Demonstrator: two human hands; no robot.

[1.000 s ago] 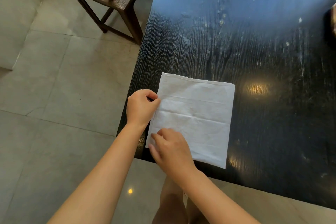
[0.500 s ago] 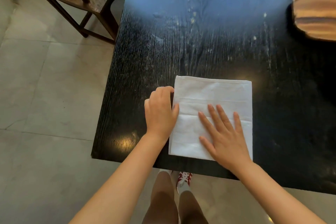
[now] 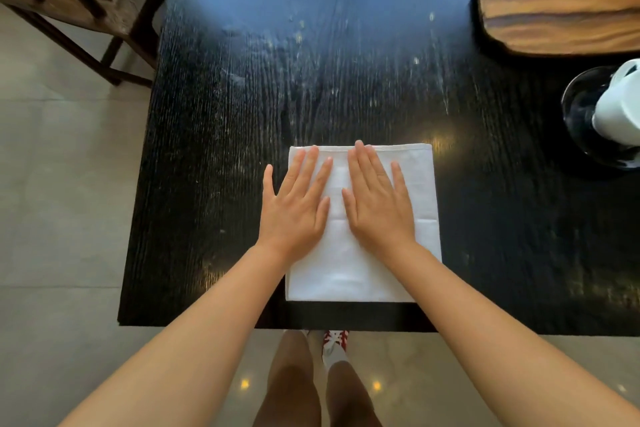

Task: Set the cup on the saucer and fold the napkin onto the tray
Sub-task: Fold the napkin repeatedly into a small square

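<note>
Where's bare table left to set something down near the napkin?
Free: the wide dark stretch of table beyond the napkin, reaching toward the wooden tray, and the strip left of the left hand. Crowded: the right edge, where the white cup sits on the dark saucer.

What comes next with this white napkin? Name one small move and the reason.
Probably fold it once more: both the left hand and right hand press flat on the white cloth napkin, which lies smooth but wide on the black wooden table, far from the oval wooden tray.

Bare forearms, red-and-white sneaker (image 3: 335, 340), white sock
</note>
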